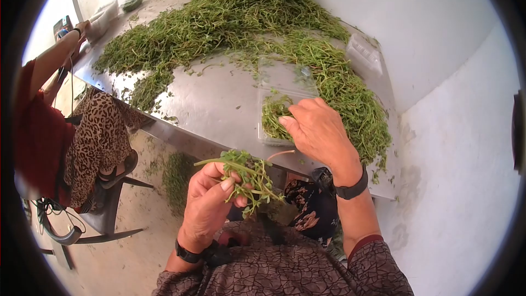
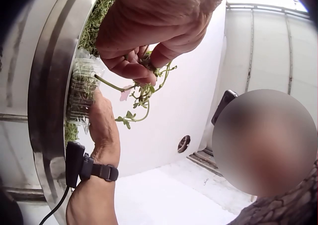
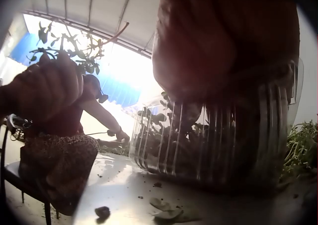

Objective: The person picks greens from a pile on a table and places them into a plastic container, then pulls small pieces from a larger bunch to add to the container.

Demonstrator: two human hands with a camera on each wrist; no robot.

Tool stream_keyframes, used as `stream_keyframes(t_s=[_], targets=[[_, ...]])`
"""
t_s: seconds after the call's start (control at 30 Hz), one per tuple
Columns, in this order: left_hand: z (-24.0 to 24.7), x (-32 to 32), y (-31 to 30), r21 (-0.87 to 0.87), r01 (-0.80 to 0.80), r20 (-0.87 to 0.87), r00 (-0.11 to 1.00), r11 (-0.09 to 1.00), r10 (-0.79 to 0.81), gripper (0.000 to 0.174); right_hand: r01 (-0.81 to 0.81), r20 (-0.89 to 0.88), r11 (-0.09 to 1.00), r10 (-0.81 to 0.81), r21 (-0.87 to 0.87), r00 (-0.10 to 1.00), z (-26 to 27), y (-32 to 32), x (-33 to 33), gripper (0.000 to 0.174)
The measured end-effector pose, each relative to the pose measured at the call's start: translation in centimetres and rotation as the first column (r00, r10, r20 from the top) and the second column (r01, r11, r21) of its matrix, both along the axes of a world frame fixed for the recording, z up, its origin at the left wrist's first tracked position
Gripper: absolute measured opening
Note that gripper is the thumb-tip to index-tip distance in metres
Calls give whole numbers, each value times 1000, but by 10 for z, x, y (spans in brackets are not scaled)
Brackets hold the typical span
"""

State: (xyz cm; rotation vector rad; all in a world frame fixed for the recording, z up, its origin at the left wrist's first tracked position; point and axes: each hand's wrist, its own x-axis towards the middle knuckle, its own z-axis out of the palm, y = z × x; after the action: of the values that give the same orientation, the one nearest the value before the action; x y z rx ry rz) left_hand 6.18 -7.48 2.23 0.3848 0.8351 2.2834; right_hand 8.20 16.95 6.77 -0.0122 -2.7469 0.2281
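My left hand [image 1: 211, 194] pinches a small bunch of leafy green stems [image 1: 249, 178] between thumb and fingers, held in front of the table's near edge. In the left wrist view the same sprigs [image 2: 144, 93] hang from the fingertips. My right hand [image 1: 323, 131] reaches down into a clear plastic clamshell box [image 1: 274, 141], its thumb over the greens [image 1: 272, 112] inside. Through the box's ribbed wall [image 3: 198, 135] in the right wrist view, leaves show below that hand. Its fingertips are hidden, and I cannot tell whether they grip any stems.
A large heap of green stems [image 1: 246, 16] covers the back of the metal table [image 1: 203, 98] and runs down its right side. Another clear box [image 1: 364, 55] stands at the right by the wall. At left, another person [image 1: 44, 126] works beside a chair [image 1: 107, 208].
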Motion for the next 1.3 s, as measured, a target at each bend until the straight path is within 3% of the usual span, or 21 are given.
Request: stream_keyframes(t_s=[0.13,0.23,0.3,0.33,0.37,0.43,0.47,0.57,0.77,0.83,0.87,0.93,0.97,1.07,1.2,1.3], targets=[[8,2,4,-36,-16,-22,1000,999,16,11,-12,-21,1000,12,2,1000,-2,4,0,28],[10,0,4,-28,1,-56,998,1000,-2,10,-1,-42,988,-6,-153,999,1,4,7,27],[16,0,7,-51,-30,-74,997,998,27,9,-122,-372,929,-19,-350,928,-2,2,17,27],[19,0,9,-36,-33,-87,996,999,30,8,-66,-251,845,-82,-531,964,4,0,29,33],[21,0,12,-44,-29,-87,996,999,25,8,-63,-251,841,-88,-537,964,3,-5,37,33],[25,2,18,-6,-19,-77,997,1000,19,8,-178,-250,487,-87,-855,964,-2,-13,50,40],[25,3,22,14,5,-78,997,1000,-4,9,-198,-242,397,-61,-896,968,-6,-16,57,50],[28,9,37,18,65,-65,996,998,-64,9,-291,-336,302,-110,-908,935,-20,-20,66,55],[29,16,69,55,123,-79,990,991,-119,8,-332,-410,321,-215,-887,887,-18,-6,75,64],[32,21,78,46,106,-63,993,993,-103,7,-446,-457,97,-192,-889,868,-23,-5,78,62],[34,23,81,45,129,-78,989,991,-125,7,-450,-459,94,-199,-888,866,-23,-7,80,62],[29,27,88,19,168,-89,982,986,-165,8,-469,-450,-99,-166,-878,877,-23,-13,87,63],[27,30,92,2,201,-96,975,980,-200,9,-471,-450,-102,-179,-876,875,-24,-14,92,63],[15,38,101,-83,248,-103,961,965,-256,8,-472,-451,-360,-147,-805,880,-34,-15,104,60],[10,50,116,-259,237,-151,947,936,-282,7,-421,-405,-486,-144,-766,903,-51,-8,113,54],[3,53,128,-371,180,-229,933,911,-278,8,-376,-355,-487,-139,-788,925,-57,-3,118,49]])
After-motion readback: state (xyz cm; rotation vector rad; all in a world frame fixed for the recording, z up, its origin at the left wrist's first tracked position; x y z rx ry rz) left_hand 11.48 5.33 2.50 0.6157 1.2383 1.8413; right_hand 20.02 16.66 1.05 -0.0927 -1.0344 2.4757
